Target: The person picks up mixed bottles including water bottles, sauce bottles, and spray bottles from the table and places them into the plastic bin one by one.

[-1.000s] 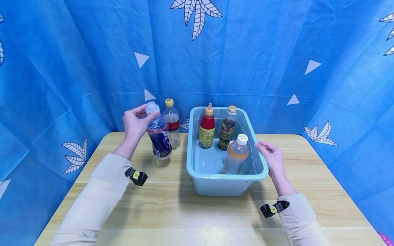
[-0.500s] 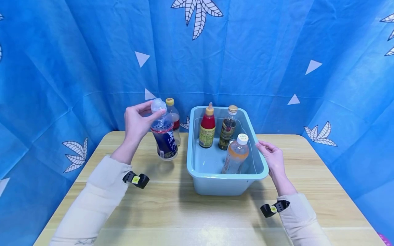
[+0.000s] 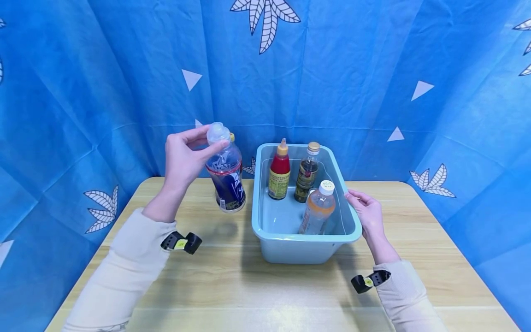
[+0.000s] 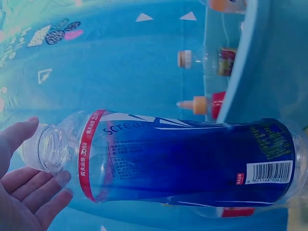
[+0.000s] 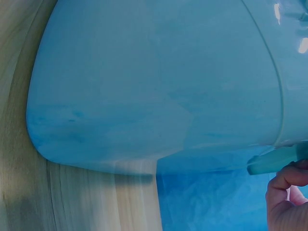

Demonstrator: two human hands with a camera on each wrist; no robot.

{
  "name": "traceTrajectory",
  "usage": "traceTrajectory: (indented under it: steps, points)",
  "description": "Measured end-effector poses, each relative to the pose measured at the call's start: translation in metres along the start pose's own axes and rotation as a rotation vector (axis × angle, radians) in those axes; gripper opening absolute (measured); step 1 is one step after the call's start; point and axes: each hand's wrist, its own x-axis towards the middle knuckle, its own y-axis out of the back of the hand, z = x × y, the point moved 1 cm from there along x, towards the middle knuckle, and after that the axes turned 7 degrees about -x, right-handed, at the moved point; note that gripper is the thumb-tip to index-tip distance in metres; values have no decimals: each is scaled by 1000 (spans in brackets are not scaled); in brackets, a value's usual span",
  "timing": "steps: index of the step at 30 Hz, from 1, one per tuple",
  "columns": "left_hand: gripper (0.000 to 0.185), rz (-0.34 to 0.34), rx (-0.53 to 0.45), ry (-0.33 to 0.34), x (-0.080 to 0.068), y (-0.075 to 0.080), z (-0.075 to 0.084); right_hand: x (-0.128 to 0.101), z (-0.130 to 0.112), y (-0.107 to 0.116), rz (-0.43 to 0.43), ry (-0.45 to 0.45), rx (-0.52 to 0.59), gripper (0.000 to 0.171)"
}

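Note:
My left hand (image 3: 184, 157) grips the neck and cap of a clear bottle with a dark blue label (image 3: 226, 177) and holds it in the air, tilted, just left of the light blue tub (image 3: 350, 230). The left wrist view shows the same bottle (image 4: 192, 163) close up, my fingers (image 4: 29, 207) at its neck. My right hand (image 3: 367, 214) holds the tub's right rim, with a finger (image 5: 288, 178) curled under the rim (image 5: 276, 161). Inside the tub stand a red sauce bottle (image 3: 279, 173), a dark bottle (image 3: 306, 174) and an orange drink bottle (image 3: 317, 210).
A second bottle with a yellow cap (image 3: 232, 137) stands on the wooden table (image 3: 249, 295) behind the lifted one, mostly hidden by it. Blue patterned cloth (image 3: 332, 69) walls the table at the back and on both sides.
My left hand has lifted the blue-label bottle off the table and carried it up and to the right, toward the tub. The right hand has stayed on the rim.

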Motion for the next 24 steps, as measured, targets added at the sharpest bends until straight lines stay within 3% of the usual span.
traceTrajectory:
  steps: [13, 24]
  points:
    - [47, -6, -64, -71, 4, -4, 39, 2, 2, 2, -13, -4, 37, 44]
    - [44, -24, -141, -131, 8, -19, 59, 2, 3, 2, -11, 0, 14, 46]
